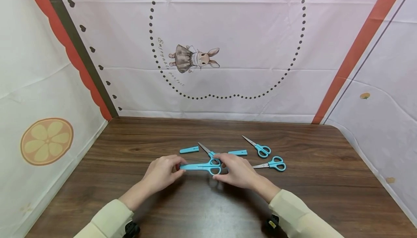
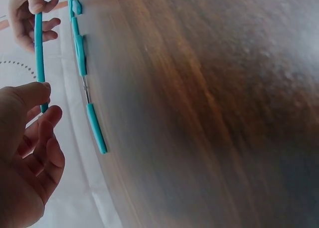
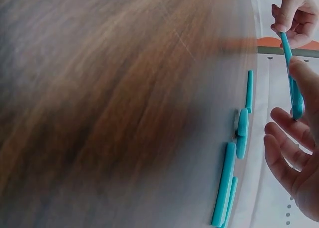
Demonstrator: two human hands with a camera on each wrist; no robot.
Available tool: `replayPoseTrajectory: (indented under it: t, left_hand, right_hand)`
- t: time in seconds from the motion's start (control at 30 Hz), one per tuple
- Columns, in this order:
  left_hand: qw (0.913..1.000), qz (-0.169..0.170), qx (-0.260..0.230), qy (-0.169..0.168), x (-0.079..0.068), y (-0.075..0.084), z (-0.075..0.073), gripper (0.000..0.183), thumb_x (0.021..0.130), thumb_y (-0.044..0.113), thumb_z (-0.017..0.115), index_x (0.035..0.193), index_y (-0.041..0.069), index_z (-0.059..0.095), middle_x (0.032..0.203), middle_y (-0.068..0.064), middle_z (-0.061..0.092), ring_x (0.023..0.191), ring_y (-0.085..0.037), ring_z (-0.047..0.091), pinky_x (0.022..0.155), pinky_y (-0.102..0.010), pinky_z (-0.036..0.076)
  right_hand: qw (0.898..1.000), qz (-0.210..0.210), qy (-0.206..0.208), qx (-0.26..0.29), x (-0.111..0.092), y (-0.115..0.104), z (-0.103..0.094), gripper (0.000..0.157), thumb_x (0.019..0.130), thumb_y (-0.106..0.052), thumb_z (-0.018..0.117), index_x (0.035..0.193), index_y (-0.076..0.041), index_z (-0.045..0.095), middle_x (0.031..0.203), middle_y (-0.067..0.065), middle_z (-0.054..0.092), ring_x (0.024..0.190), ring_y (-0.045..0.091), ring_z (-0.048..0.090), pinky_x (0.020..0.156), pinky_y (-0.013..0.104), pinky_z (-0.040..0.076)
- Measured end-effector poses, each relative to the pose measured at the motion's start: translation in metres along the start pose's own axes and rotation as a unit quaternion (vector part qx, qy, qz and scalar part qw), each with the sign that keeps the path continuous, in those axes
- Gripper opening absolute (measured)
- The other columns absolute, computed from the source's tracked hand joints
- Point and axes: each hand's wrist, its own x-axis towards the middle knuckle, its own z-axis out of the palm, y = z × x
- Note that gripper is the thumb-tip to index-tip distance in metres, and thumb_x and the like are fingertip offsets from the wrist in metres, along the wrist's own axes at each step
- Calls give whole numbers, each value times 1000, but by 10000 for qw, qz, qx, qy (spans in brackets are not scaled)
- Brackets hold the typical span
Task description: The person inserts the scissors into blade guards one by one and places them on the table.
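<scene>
My left hand (image 1: 161,173) pinches the tip end of a blue blade cover (image 1: 193,166) between thumb and fingers. The cover sits over the blades of blue-handled scissors (image 1: 208,166). At their finger rings, my right hand (image 1: 237,171) grips between thumb and forefinger, the other fingers spread apart. In the left wrist view the covered scissors (image 2: 40,51) are held above the tabletop, spanning both hands. Just behind them lies a second pair of scissors (image 1: 211,154) with bare metal blades, partly hidden by the right hand.
Two more uncovered scissors, an upper pair (image 1: 258,147) and a lower pair (image 1: 272,164), lie to the right. One loose blue cover (image 1: 189,150) lies behind the left hand, another cover (image 1: 240,152) behind the right. Printed cloth (image 1: 260,50) walls the brown wooden table (image 1: 146,133).
</scene>
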Motion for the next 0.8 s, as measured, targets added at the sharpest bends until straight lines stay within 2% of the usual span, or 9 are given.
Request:
replayPoseTrajectory:
  t: [0.33, 0.6, 0.8]
  left_hand:
    - [10000, 36, 44, 38, -4, -6, 0, 13, 77, 26, 74, 89, 25, 68, 76, 14, 58, 51, 2, 37, 43, -18, 30]
    - [9999, -69, 82, 55, -6, -10, -2, 14, 76, 26, 75, 88, 25, 69, 76, 15, 58, 54, 3, 42, 44, -17, 32]
    - [9998, -186, 57, 20, -6, -13, -2, 13, 75, 27, 75, 87, 27, 69, 76, 15, 57, 55, 2, 43, 45, -18, 33]
  right_hand:
    - [9999, -37, 48, -106, 4, -4, 7, 56, 78, -46, 69, 125, -18, 54, 102, -4, 60, 70, 3, 49, 53, 19, 39]
    - [9999, -61, 37, -140, 8, -7, 11, 57, 78, -47, 68, 124, -16, 55, 107, -1, 60, 80, 7, 56, 61, 24, 47]
    - [9995, -142, 133, -241, 11, -9, 13, 55, 77, -46, 70, 121, -16, 57, 101, -2, 58, 78, 7, 54, 61, 23, 46]
